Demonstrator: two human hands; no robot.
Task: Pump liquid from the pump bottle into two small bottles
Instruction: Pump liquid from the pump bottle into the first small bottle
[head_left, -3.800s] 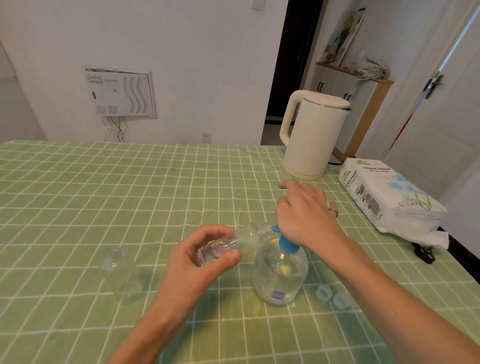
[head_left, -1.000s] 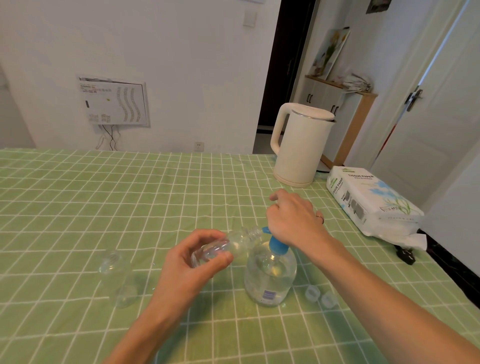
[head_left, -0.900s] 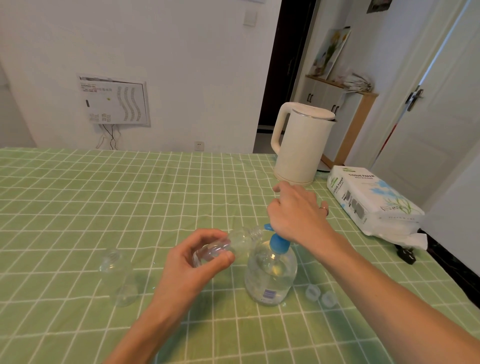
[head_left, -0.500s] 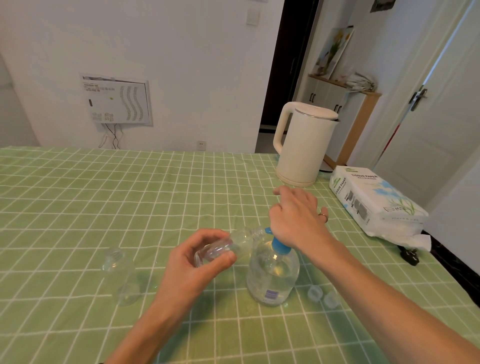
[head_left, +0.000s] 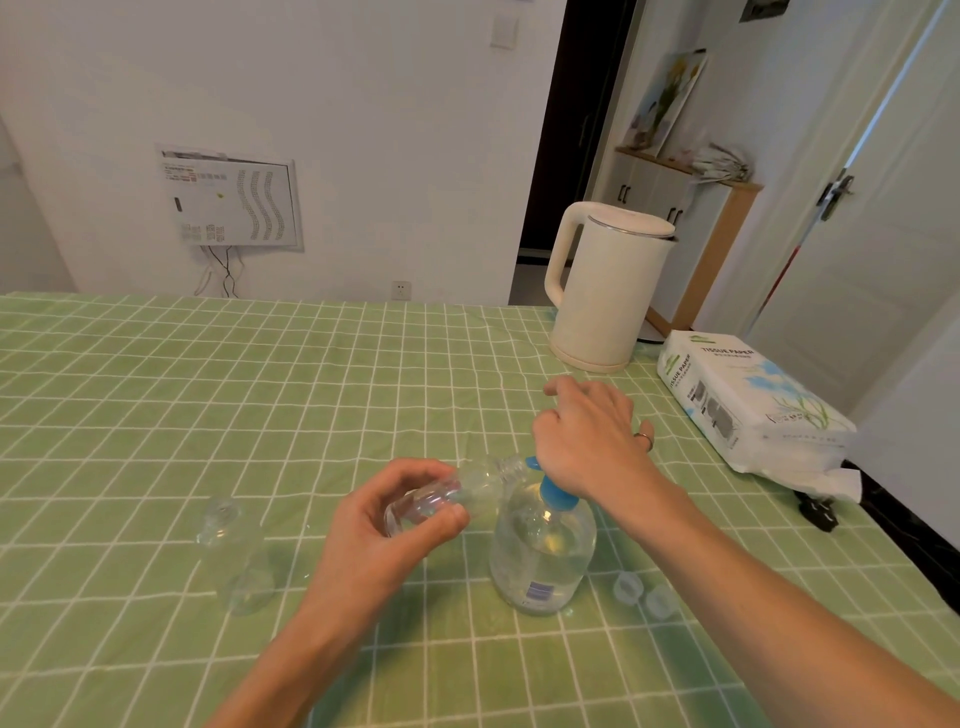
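A clear pump bottle (head_left: 540, 558) with a blue pump stands on the green checked tablecloth (head_left: 208, 395), partly filled with clear liquid. My right hand (head_left: 589, 434) rests palm-down on the pump head, fingers relaxed and spread. My left hand (head_left: 395, 525) grips a small clear bottle (head_left: 467, 488) tilted on its side, its mouth held at the blue nozzle. A second small clear bottle (head_left: 234, 558) stands upright to the left, uncapped. Two clear caps (head_left: 641, 595) lie to the right of the pump bottle.
A cream electric kettle (head_left: 602, 286) stands at the back right of the table. A white tissue paper pack (head_left: 748, 408) lies near the right edge, with a black plug (head_left: 818, 512) beside it. A doorway and a door are beyond.
My right hand has pumped up and down on the pump head and now sits slightly higher with fingers spread. The tilted small bottle stays at the nozzle. The camera shifted a little.
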